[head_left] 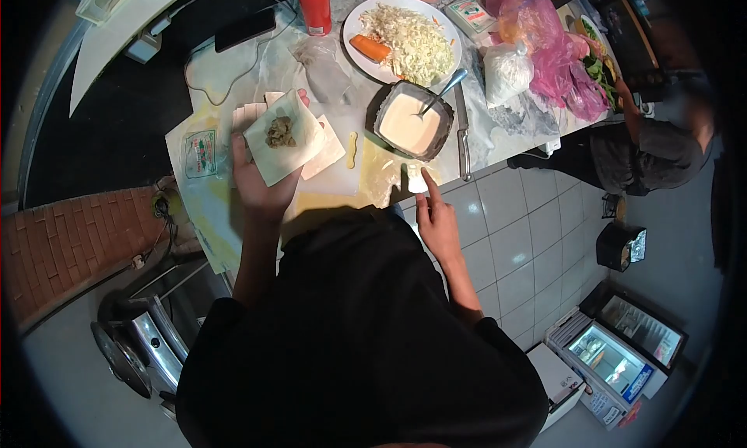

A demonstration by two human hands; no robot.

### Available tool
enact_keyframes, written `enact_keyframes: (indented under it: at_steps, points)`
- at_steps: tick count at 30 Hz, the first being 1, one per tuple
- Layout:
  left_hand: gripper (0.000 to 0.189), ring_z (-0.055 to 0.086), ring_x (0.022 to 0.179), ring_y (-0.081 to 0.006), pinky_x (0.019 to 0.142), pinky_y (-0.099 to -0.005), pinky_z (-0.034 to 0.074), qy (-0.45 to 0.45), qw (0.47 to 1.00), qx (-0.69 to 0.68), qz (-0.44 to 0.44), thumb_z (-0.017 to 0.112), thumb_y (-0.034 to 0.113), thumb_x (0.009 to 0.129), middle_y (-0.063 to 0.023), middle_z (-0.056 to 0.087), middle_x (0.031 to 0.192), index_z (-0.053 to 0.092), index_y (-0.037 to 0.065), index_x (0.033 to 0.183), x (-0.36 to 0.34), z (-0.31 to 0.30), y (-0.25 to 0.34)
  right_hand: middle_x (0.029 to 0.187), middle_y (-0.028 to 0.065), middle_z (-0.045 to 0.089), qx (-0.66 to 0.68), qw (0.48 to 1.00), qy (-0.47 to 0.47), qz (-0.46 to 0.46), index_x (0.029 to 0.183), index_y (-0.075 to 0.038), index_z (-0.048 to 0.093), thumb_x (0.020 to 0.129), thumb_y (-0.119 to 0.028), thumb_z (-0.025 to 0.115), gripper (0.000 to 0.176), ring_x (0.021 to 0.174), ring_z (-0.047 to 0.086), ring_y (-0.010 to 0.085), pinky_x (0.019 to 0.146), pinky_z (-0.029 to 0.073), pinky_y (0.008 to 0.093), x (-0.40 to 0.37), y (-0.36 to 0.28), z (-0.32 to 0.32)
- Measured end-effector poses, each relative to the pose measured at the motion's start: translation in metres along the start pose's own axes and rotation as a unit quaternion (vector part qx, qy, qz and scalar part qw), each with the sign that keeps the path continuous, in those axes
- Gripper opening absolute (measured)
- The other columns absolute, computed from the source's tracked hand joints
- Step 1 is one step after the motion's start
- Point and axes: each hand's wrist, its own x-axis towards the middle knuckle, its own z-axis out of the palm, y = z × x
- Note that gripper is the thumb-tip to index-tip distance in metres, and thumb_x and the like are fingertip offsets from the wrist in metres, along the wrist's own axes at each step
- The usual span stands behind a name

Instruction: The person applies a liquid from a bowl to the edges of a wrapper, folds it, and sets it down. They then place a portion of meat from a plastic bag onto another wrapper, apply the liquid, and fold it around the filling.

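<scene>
On the palm of my left hand (263, 185) rests a square wrapper (299, 145) with a small heap of brownish filling (281, 132) on it. More wrappers (331, 146) lie behind, partly covered by it. My right hand (438, 221) is at the table's front edge, its fingers by a small white piece (418, 182); whether they grip it is unclear. Just behind that piece stands a dark square bowl (443, 129) of pale batter, a spoon (454, 81) leaning in it. A yellow strip (352, 150) lies between the wrappers and the bowl.
A plate (354, 61) of shredded cabbage with a carrot stands behind the bowl. A knife (464, 141) lies to its right. Farther back are a red bottle (315, 8), a white bag (508, 73) and pink bags (537, 28). Another person (654, 148) stands at the right.
</scene>
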Motion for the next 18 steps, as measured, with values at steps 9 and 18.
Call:
enact_keyframes:
  at_steps: [9,18]
  points:
    - [0.064,0.025,0.148,-0.0343,0.123,-0.0527,0.011,0.018,0.931,-0.350,-0.104,0.029,0.045,0.103,-0.0228,0.030,0.158,0.033,0.002,0.150,0.000,0.033,0.024,0.071,0.0193,0.066,-0.160,0.984,0.054,-0.052,0.151,-0.037,0.036,0.095,-0.017,0.055,0.062,0.065,0.066,0.0393,0.064,0.053,0.0494,0.038,0.020,-0.037]
    - [0.051,0.035,0.143,-0.0326,0.119,-0.0503,0.026,-0.036,0.993,-0.113,0.000,0.025,0.030,0.106,-0.0209,0.036,0.154,0.037,0.000,0.146,-0.003,0.023,0.016,0.090,0.0168,0.071,-0.218,0.973,0.050,-0.052,0.147,-0.038,0.042,0.095,-0.015,0.055,0.059,0.074,0.068,0.0379,0.068,0.055,0.0481,0.033,0.042,-0.036]
